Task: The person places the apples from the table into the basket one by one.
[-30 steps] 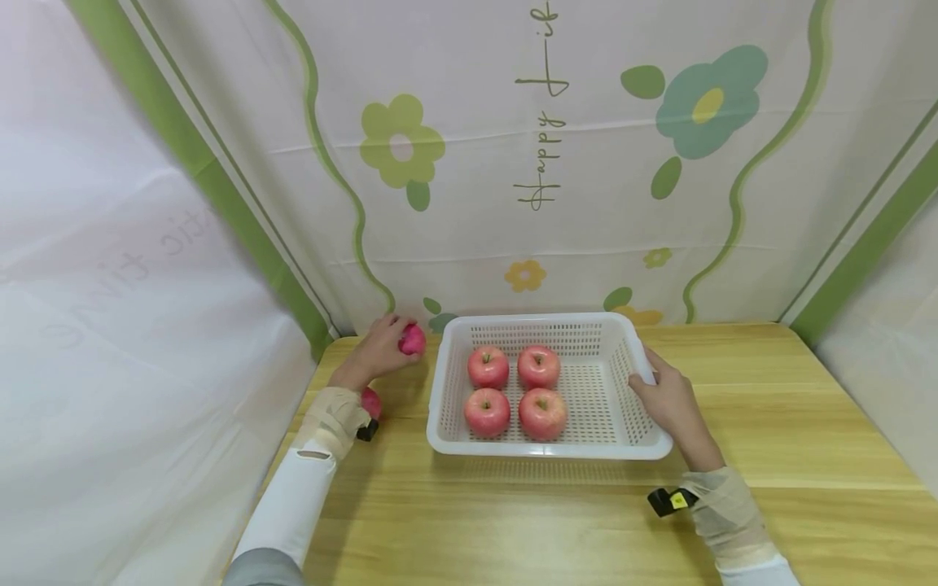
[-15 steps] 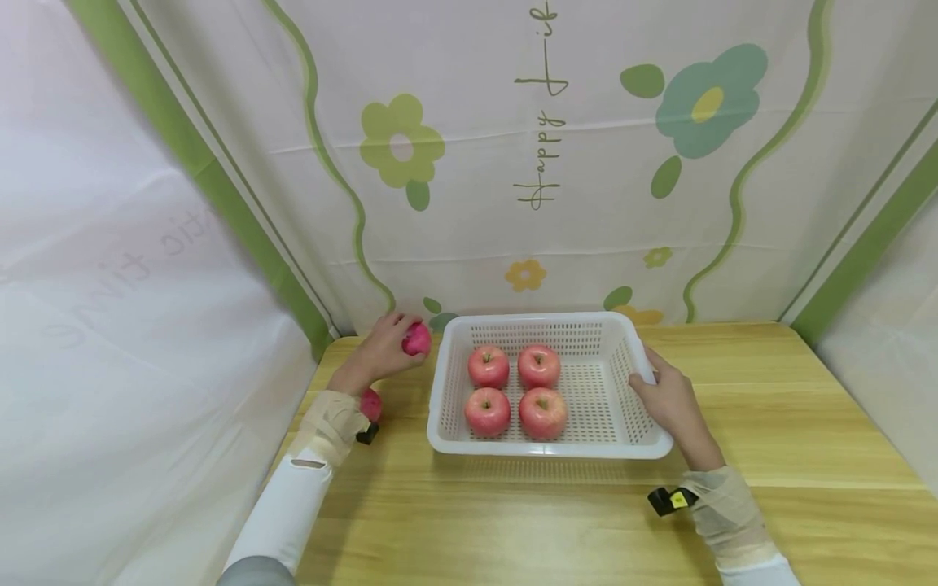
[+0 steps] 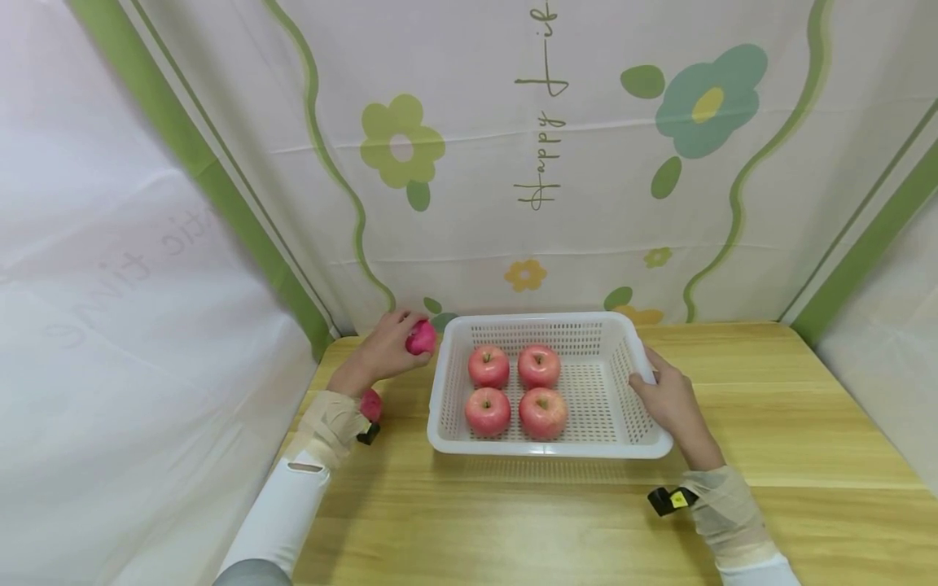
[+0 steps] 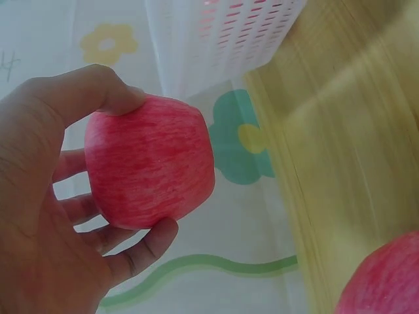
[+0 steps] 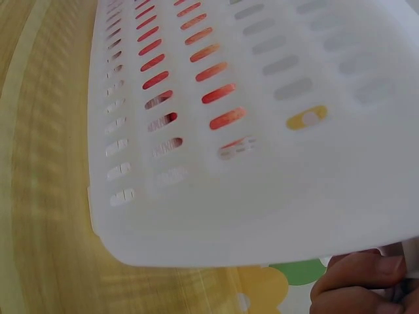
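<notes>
A red apple (image 4: 154,163) is in my left hand (image 3: 383,352), thumb on one side and fingers curled round the other, just left of a white plastic basket (image 3: 542,450). Beneath my left forearm, another red apple (image 3: 371,404) rests on the table, partly hidden by the wrist; its edge also shows low in the left wrist view. My right hand (image 3: 668,404) grips the basket's right rim, with the thumb on top and curled fingers (image 5: 357,281) visible below the rim in the right wrist view. Several apples (image 3: 488,412) sit in two rows at the basket's left and middle.
The wooden table (image 3: 528,521) extends in front of the basket and to its right. A white cloth wall (image 3: 469,228) with printed flowers rises directly behind the table's far edge. Another cloth wall (image 3: 146,325) borders the left side.
My left hand has shifted slightly right with its apple, closer to the basket. The right hand, the basket and the apples inside stay where they were.
</notes>
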`<move>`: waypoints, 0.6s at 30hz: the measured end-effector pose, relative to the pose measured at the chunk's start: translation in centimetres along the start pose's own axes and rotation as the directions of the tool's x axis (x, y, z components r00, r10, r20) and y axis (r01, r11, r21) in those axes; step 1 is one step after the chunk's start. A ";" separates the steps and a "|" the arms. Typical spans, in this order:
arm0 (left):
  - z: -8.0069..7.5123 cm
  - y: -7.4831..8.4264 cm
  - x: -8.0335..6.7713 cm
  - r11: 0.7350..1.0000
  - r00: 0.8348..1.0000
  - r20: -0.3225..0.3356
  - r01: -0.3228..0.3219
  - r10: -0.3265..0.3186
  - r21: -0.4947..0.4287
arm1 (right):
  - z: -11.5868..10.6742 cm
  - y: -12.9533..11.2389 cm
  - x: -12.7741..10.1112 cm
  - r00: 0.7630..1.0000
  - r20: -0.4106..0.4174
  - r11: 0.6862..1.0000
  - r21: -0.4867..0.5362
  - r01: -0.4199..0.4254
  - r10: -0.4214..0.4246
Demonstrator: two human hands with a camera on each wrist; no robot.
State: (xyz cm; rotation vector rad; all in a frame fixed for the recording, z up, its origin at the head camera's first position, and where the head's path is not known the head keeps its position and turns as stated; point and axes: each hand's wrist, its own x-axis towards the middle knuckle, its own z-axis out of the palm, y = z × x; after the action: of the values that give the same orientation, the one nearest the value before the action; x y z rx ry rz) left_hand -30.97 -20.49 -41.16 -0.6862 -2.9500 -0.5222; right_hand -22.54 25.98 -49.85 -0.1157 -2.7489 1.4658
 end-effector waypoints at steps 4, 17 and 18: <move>-0.2 0.3 0.0 1.000 1.000 -0.005 -0.016 0.016 0.006 | 0.0 -0.1 0.0 1.000 0.002 1.000 -0.001 -0.005 0.005; -0.8 1.9 0.1 0.998 0.999 0.001 -0.052 0.052 0.023 | -0.3 -0.4 -0.3 1.000 0.005 1.000 -0.003 -0.013 0.013; -0.8 2.0 0.1 0.998 0.998 0.001 -0.057 0.057 0.024 | -0.3 -0.4 -0.3 1.000 0.004 1.000 -0.001 -0.015 0.015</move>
State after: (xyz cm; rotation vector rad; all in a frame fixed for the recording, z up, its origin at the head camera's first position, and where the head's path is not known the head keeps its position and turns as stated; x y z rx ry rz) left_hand -30.15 -19.04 -39.74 -0.7653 -2.9219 -0.4811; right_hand -22.29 25.95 -49.32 -0.1344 -2.7585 1.4698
